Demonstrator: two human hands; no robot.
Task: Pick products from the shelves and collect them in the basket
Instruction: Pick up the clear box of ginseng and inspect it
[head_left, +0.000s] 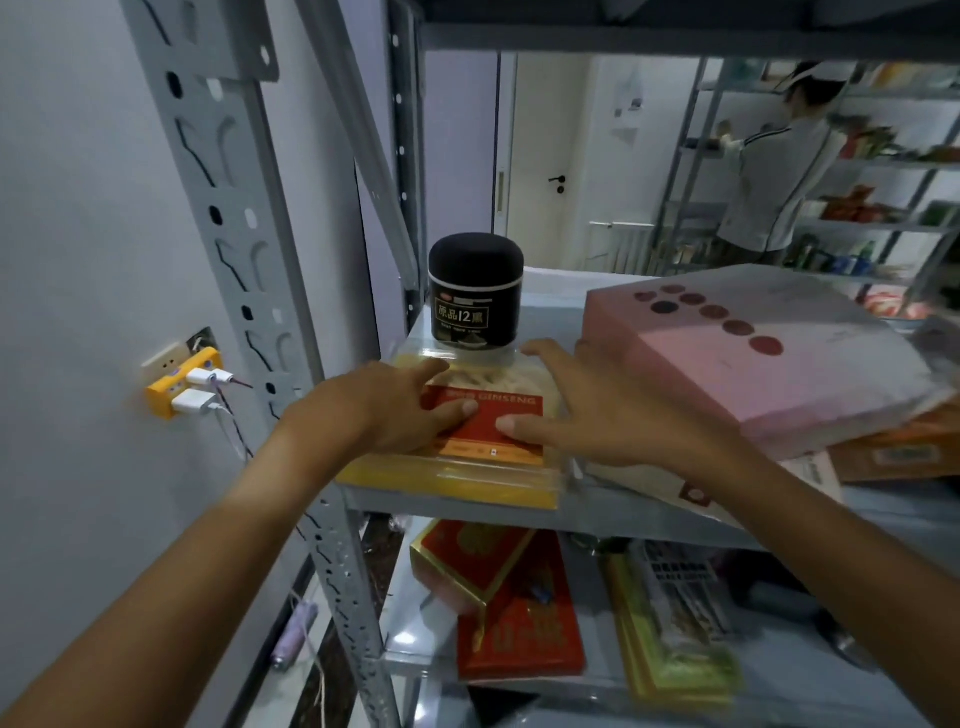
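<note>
A clear plastic ginseng box (488, 457) with a red and orange label lies at the front left of the grey metal shelf (649, 514). My left hand (387, 402) rests on its left part, thumb on the red label and fingers stretched over the lid. My right hand (587, 410) lies on its right part, thumb on the label and fingers spread toward the right edge. Neither hand has lifted the box. A black jar (475, 291) with gold lettering stands just behind the box. No basket is in view.
A large pink flat box (753, 364) lies on orange packs to the right, close to my right hand. Red and yellow boxes (514, 608) fill the shelf below. The shelf upright (244, 249) and a wall socket with chargers (187, 384) are on the left. Another person stands at far shelves (779, 171).
</note>
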